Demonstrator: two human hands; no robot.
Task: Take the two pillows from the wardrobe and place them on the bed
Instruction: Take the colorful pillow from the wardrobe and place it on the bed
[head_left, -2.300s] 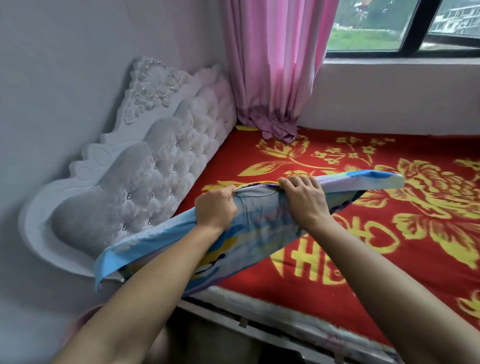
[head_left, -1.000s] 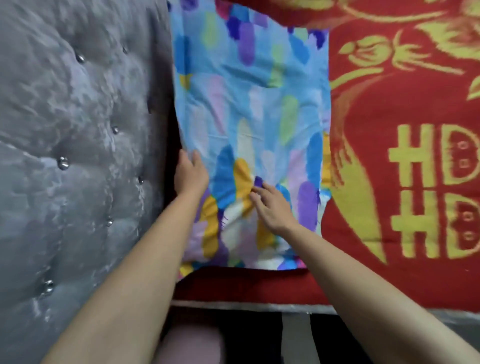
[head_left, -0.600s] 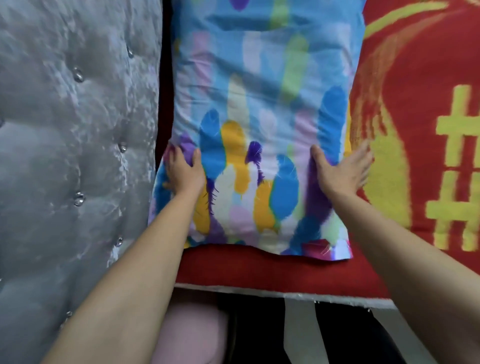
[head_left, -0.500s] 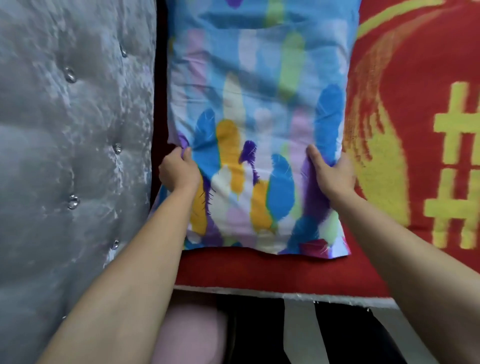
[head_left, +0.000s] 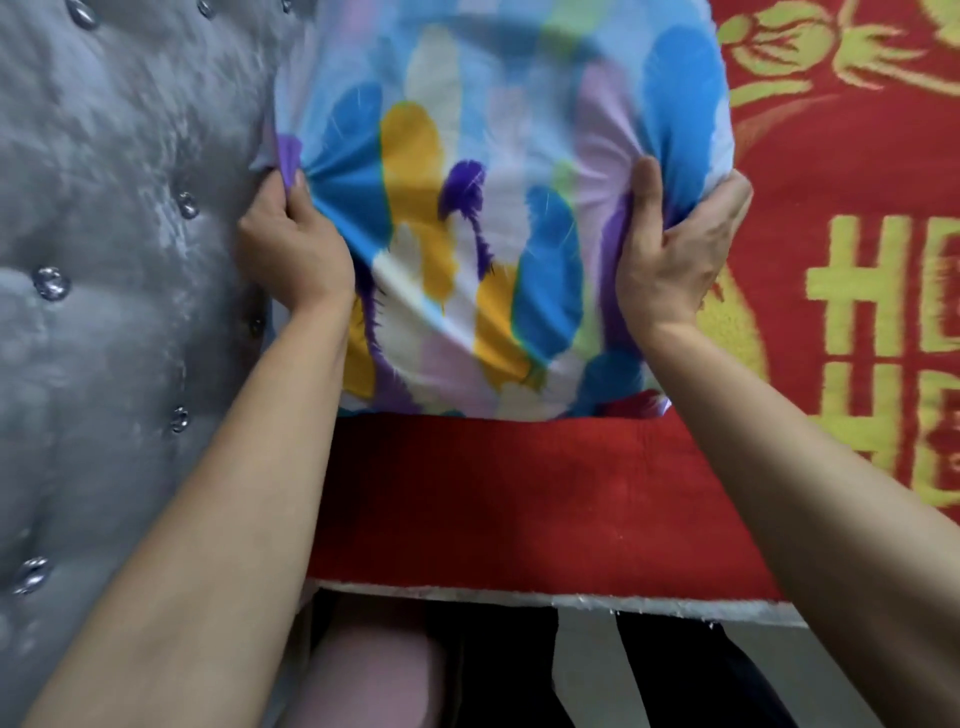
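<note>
A pillow (head_left: 483, 218) in a blue cover with yellow, purple and white feather shapes lies at the head of the bed (head_left: 498, 509), against the headboard. My left hand (head_left: 293, 249) grips its left edge, bunching the cloth. My right hand (head_left: 675, 244) clutches its right edge, thumb on top and fingers wrapped under. The near end of the pillow looks raised off the red bedspread. Only one pillow is in view.
A grey tufted headboard (head_left: 119, 260) with shiny buttons fills the left side. The red bedspread carries yellow flowers and characters (head_left: 878, 322) to the right. The bed's near edge (head_left: 519, 595) runs across below, with my legs under it.
Both hands went from pressing flat on the pillow to gripping its side edges. The pillow now looks bunched and lifted toward me.
</note>
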